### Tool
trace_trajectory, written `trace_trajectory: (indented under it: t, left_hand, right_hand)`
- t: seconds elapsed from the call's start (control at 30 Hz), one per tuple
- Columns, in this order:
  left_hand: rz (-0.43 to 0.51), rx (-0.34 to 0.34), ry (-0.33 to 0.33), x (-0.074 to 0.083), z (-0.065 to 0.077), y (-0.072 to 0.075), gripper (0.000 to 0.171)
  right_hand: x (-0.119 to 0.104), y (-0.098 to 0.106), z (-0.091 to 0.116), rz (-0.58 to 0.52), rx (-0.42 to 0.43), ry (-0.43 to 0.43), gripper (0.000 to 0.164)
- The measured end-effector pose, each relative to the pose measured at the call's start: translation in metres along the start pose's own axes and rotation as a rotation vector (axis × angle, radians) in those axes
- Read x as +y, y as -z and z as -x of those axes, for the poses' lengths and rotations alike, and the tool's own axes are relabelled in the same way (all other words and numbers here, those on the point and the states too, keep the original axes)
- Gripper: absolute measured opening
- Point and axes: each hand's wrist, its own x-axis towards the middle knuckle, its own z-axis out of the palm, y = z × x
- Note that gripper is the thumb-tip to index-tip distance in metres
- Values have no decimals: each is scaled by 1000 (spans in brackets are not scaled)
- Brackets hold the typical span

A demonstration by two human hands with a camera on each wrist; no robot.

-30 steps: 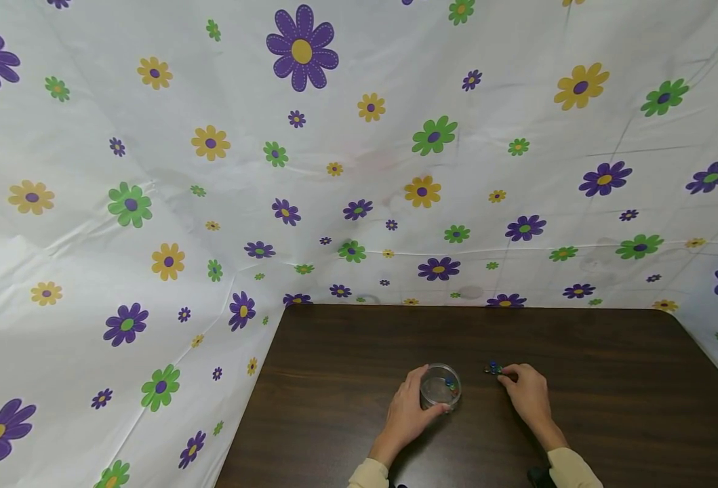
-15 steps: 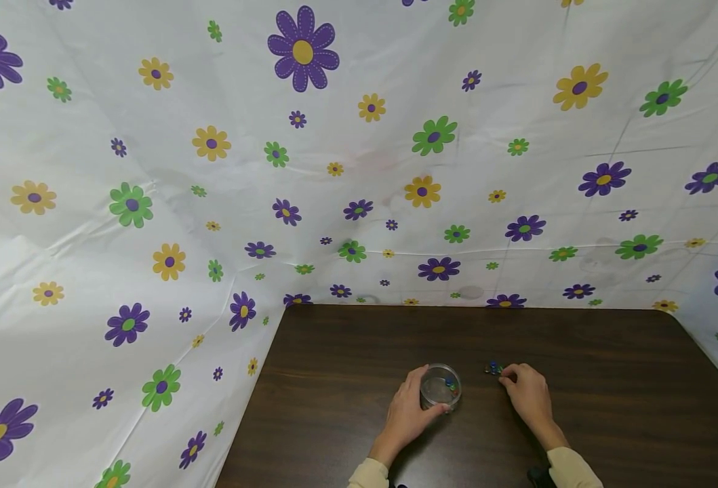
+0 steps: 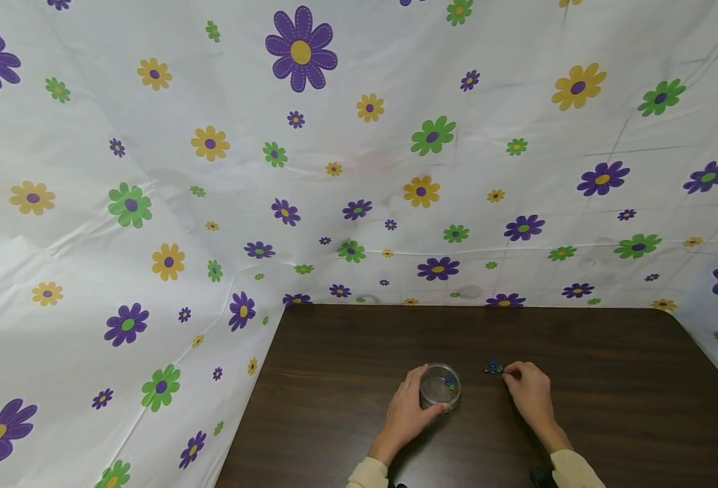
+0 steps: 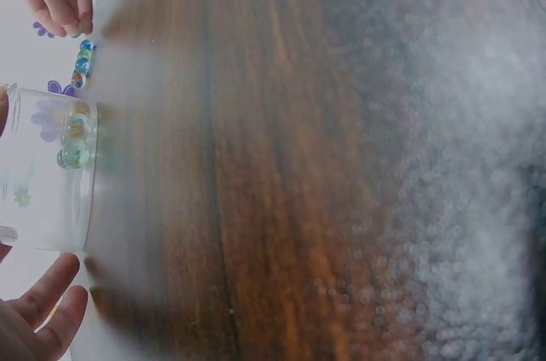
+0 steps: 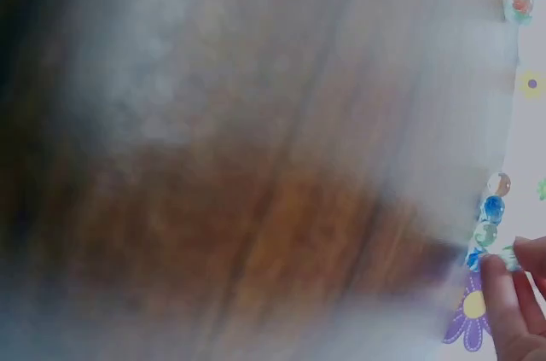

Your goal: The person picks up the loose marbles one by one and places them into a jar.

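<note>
My left hand (image 3: 406, 412) grips a clear round jar (image 3: 435, 392), thumb and fingers around its side. A few coloured glass marbles (image 3: 451, 385) lie inside the jar toward its right; the left wrist view shows these marbles (image 4: 77, 139) through the wall. To the right of the jar, a small cluster of marbles (image 3: 492, 368) sits on the table. My right hand (image 3: 530, 394) is at the cluster's right edge, thumb and forefinger together. In the right wrist view, its fingertips pinch a greenish marble (image 5: 509, 257) beside the blue, clear and orange marbles (image 5: 493, 209).
The dark wooden table (image 3: 334, 352) runs back to a white cloth (image 3: 359, 271) printed with purple, yellow and green flowers. This cloth hangs behind the table and along its left side.
My right hand has drawn slightly to the right, away from the marble cluster. The left hand and the jar stay where they were.
</note>
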Motion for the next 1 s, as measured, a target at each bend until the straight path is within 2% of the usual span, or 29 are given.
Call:
trace_trajectory:
  t: [0.3, 0.67, 0.77, 1.0]
  left_hand:
    - [-1, -8, 8, 0, 0, 0, 83]
    - [0, -4, 1, -1, 1, 0, 84]
    - [0, -4, 0, -1, 1, -1, 84]
    - [-9, 3, -12, -2, 0, -1, 83]
  right_hand:
    - [-8, 1, -2, -88, 108, 60, 16]
    - [-33, 4, -11, -160, 260, 99, 16]
    - [-43, 5, -9, -221, 254, 79, 15]
    - [-68, -2, 2, -320, 181, 59, 15]
